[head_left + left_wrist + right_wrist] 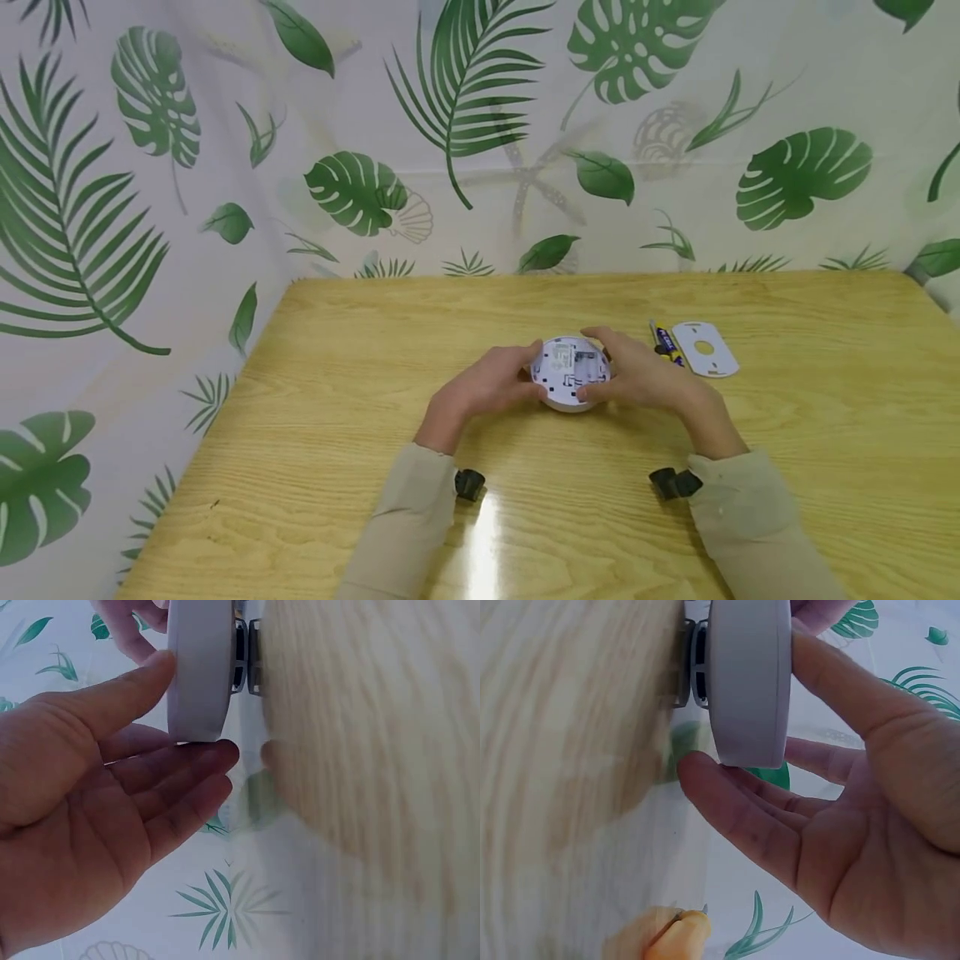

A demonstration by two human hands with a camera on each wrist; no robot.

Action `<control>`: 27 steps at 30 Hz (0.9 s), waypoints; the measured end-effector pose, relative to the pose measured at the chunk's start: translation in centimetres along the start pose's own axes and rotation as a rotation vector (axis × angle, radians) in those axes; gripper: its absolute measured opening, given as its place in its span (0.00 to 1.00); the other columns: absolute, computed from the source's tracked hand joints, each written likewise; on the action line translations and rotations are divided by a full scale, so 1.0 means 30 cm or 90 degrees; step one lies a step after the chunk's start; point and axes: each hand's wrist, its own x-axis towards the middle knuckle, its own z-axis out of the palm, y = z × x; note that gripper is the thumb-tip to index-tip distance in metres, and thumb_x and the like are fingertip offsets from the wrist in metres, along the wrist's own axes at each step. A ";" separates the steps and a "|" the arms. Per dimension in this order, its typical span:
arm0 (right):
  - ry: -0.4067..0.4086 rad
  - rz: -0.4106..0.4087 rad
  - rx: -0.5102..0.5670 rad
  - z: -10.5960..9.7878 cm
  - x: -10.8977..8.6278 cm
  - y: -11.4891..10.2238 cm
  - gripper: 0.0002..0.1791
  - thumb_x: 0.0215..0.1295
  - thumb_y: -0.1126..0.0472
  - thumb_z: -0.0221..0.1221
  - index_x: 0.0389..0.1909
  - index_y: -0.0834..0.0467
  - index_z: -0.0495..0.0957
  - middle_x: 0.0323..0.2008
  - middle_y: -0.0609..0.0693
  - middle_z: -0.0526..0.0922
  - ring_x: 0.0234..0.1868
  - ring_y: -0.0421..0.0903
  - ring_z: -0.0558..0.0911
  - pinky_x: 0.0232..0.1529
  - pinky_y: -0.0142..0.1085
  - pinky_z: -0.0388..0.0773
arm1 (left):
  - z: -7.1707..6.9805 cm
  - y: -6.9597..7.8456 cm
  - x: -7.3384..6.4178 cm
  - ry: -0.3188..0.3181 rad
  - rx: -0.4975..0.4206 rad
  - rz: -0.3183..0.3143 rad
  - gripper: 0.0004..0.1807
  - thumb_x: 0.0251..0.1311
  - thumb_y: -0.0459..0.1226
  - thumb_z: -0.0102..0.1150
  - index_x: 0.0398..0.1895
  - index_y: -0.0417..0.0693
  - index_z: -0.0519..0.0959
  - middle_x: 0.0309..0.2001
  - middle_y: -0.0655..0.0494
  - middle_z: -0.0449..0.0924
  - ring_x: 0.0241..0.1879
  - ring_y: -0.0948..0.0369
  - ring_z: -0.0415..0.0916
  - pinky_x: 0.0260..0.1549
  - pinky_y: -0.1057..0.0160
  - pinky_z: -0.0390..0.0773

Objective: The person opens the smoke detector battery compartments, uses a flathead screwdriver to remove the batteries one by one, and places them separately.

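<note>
Both hands hold a round white smoke detector (558, 379) low over the wooden table. Its back faces up, showing a printed label and an uncovered battery compartment. My left hand (495, 382) grips the left side, the thumb (142, 686) on the back's edge and fingers under and beside the rim. The right hand (643, 372) grips the opposite side the same way, its thumb (832, 671) at the edge. In both wrist views the white side wall (199, 675) and a grey vented dome (699, 664) facing the table are visible.
Right of the hands lie a blue-and-yellow battery (666, 340) and a white mounting plate (705, 350) with a round hole. A yellow-orange object (679, 937) shows at the bottom of the right wrist view. Behind the wooden table (360, 333) hangs a leaf-patterned cloth (465, 233).
</note>
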 end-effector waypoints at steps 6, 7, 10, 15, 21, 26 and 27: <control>-0.011 0.012 -0.009 0.004 -0.003 0.002 0.48 0.63 0.51 0.68 0.74 0.69 0.53 0.69 0.70 0.64 0.65 0.61 0.68 0.65 0.58 0.64 | 0.012 0.017 0.013 -0.011 0.010 0.016 0.42 0.68 0.40 0.60 0.77 0.34 0.51 0.67 0.44 0.69 0.52 0.61 0.71 0.56 0.64 0.71; -0.010 0.014 -0.013 0.005 -0.003 0.002 0.49 0.63 0.50 0.67 0.74 0.70 0.54 0.68 0.70 0.65 0.63 0.60 0.70 0.63 0.57 0.66 | 0.015 0.019 0.014 -0.011 0.006 0.018 0.43 0.67 0.41 0.61 0.77 0.33 0.51 0.66 0.44 0.70 0.51 0.61 0.71 0.54 0.64 0.72; -0.010 0.021 -0.026 0.006 -0.004 0.003 0.49 0.64 0.47 0.67 0.74 0.70 0.54 0.64 0.68 0.69 0.54 0.55 0.73 0.58 0.53 0.70 | 0.025 0.025 0.015 -0.007 -0.005 0.013 0.46 0.64 0.47 0.65 0.76 0.35 0.52 0.65 0.45 0.69 0.54 0.61 0.70 0.57 0.64 0.71; -0.016 0.010 -0.023 0.002 -0.012 0.014 0.52 0.61 0.45 0.68 0.73 0.71 0.53 0.60 0.65 0.72 0.52 0.53 0.73 0.54 0.49 0.71 | 0.031 0.023 0.010 -0.002 -0.016 -0.002 0.49 0.64 0.46 0.66 0.78 0.39 0.49 0.71 0.43 0.62 0.64 0.57 0.66 0.64 0.61 0.66; -0.035 0.016 -0.003 -0.014 -0.027 0.019 0.51 0.56 0.46 0.72 0.67 0.71 0.58 0.54 0.64 0.75 0.51 0.54 0.76 0.51 0.47 0.74 | 0.010 0.011 0.002 0.009 -0.005 -0.005 0.44 0.65 0.43 0.65 0.78 0.39 0.53 0.73 0.43 0.59 0.70 0.54 0.61 0.68 0.59 0.62; -0.058 0.040 -0.010 -0.032 -0.037 0.015 0.49 0.55 0.46 0.73 0.66 0.69 0.58 0.51 0.66 0.75 0.48 0.56 0.77 0.48 0.48 0.75 | -0.009 0.003 -0.004 0.017 -0.020 -0.024 0.38 0.66 0.39 0.62 0.75 0.39 0.58 0.72 0.44 0.63 0.67 0.53 0.66 0.66 0.57 0.65; -0.059 0.040 -0.011 -0.033 -0.039 0.015 0.51 0.55 0.46 0.73 0.68 0.69 0.57 0.52 0.67 0.75 0.50 0.57 0.77 0.49 0.50 0.75 | -0.011 0.002 -0.004 0.016 -0.021 -0.028 0.38 0.66 0.38 0.62 0.75 0.39 0.58 0.72 0.44 0.63 0.66 0.53 0.68 0.66 0.57 0.66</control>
